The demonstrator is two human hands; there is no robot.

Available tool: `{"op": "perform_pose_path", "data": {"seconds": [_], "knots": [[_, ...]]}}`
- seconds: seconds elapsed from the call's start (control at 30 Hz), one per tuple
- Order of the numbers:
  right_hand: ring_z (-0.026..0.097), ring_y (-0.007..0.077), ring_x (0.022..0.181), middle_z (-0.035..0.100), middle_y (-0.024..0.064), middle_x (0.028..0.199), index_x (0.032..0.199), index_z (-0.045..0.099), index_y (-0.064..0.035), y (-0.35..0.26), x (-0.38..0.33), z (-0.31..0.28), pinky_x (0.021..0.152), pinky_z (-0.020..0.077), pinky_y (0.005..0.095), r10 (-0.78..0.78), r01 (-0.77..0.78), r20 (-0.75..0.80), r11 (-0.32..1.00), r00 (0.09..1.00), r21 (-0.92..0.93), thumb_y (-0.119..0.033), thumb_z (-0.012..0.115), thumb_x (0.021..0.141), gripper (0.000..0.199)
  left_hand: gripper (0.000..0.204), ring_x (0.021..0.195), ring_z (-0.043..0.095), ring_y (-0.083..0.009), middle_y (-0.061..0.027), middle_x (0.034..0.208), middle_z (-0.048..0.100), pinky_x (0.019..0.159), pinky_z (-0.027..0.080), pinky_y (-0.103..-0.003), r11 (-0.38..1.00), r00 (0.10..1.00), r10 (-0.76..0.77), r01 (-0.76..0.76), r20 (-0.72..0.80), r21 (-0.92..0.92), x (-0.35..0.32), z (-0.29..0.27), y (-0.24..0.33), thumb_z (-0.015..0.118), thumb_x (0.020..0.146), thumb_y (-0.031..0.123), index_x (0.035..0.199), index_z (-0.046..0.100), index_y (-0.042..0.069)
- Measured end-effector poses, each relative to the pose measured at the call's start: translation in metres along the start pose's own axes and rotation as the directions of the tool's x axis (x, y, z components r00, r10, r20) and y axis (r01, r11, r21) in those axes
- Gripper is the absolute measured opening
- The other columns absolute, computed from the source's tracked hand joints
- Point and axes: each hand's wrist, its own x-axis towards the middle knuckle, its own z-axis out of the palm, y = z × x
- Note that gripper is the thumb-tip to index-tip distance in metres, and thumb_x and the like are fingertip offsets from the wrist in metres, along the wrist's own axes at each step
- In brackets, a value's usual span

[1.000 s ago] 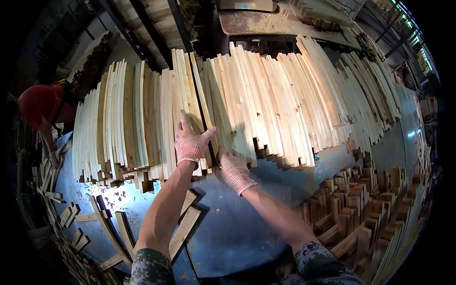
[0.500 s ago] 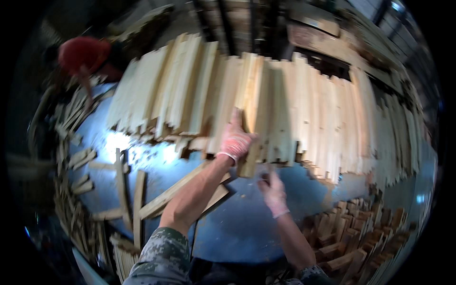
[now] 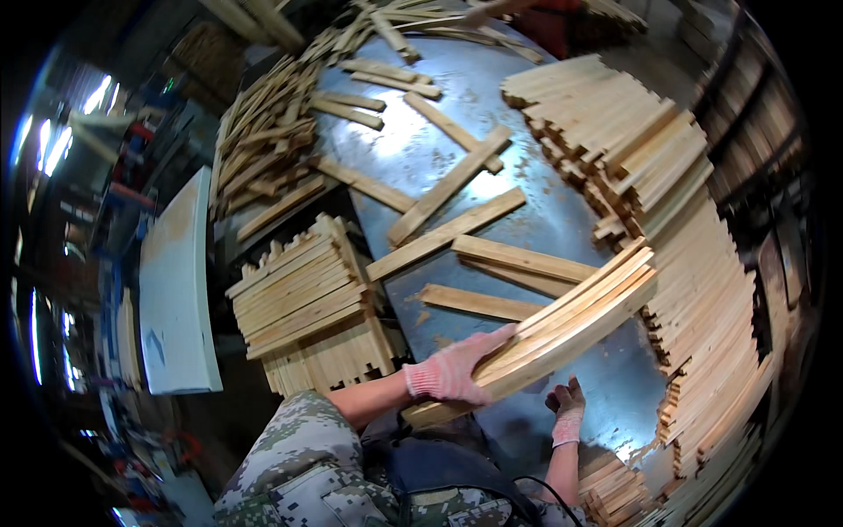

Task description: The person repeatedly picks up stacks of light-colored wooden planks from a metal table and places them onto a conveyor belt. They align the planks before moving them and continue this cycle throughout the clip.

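Note:
My left hand (image 3: 455, 365), in a pink-and-white knit glove, is closed around a bundle of pale wooden slats (image 3: 571, 321). The bundle slants from near my waist up to the right, above the metal table (image 3: 518, 422). Apart from it, my right hand (image 3: 567, 411), also gloved, is raised over the table at the lower right; its fingers are partly bent and spread, with nothing in them. Several loose slats (image 3: 452, 233) lie scattered and crossed on the table beyond the bundle.
A long row of stacked slats (image 3: 702, 290) lines the table's right side. Left of the table stands a squared stack of slats (image 3: 303, 303); beyond it is a jumbled pile (image 3: 277, 132). A white panel (image 3: 178, 290) stands farther left. More short pieces (image 3: 610, 487) sit at the lower right.
My view has turned left. My left hand, earlier on the slats in the row, now holds a bundle lifted off and brought toward the left. My right hand remains without anything in it.

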Motion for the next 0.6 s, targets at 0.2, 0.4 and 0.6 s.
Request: {"op": "perform_pose_path", "data": {"seconds": [0.2, 0.4, 0.6], "knots": [[0.065, 0.0148, 0.079, 0.066, 0.0056, 0.1, 0.166, 0.037, 0.0071, -0.004, -0.056, 0.134, 0.069, 0.0587, 0.0301, -0.095, 0.166, 0.186, 0.894, 0.978, -0.416, -0.011, 0.069, 0.101, 0.075, 0.126, 0.142, 0.051, -0.0439, -0.0295, 0.153, 0.051, 0.123, 0.041, -0.046, 0.998, 0.957, -0.067, 0.058, -0.281, -0.039, -0.188, -0.057, -0.079, 0.089, 0.069, 0.037, 0.171, 0.026, 0.001], [0.067, 0.0149, 0.081, 0.069, 0.0097, 0.104, 0.166, 0.037, 0.0054, 0.054, -0.135, 0.285, 0.076, 0.0595, 0.0308, 0.042, 0.198, 0.394, 0.814, 0.918, -0.546, -0.013, 0.069, 0.099, 0.076, 0.117, 0.129, 0.058, -0.0477, -0.0296, 0.143, 0.055, 0.114, 0.048, -0.049, 0.972, 0.89, -0.031, 0.133, -0.455, 0.194, -0.338, -0.104, -0.158, 0.086, 0.067, 0.039, 0.168, 0.037, 0.004], [0.074, 0.0245, 0.086, 0.075, 0.0149, 0.103, 0.148, 0.054, 0.0063, 0.112, -0.168, 0.375, 0.071, 0.0622, 0.0351, 0.218, 0.001, 0.389, 0.871, 0.895, -0.491, -0.001, 0.068, 0.094, 0.057, 0.108, 0.135, 0.057, -0.0485, -0.0301, 0.147, 0.055, 0.118, 0.044, -0.053, 0.891, 0.938, -0.18, 0.283, -0.296, 0.354, -0.431, -0.118, -0.214, 0.083, 0.071, 0.037, 0.168, 0.04, 0.016]]}}
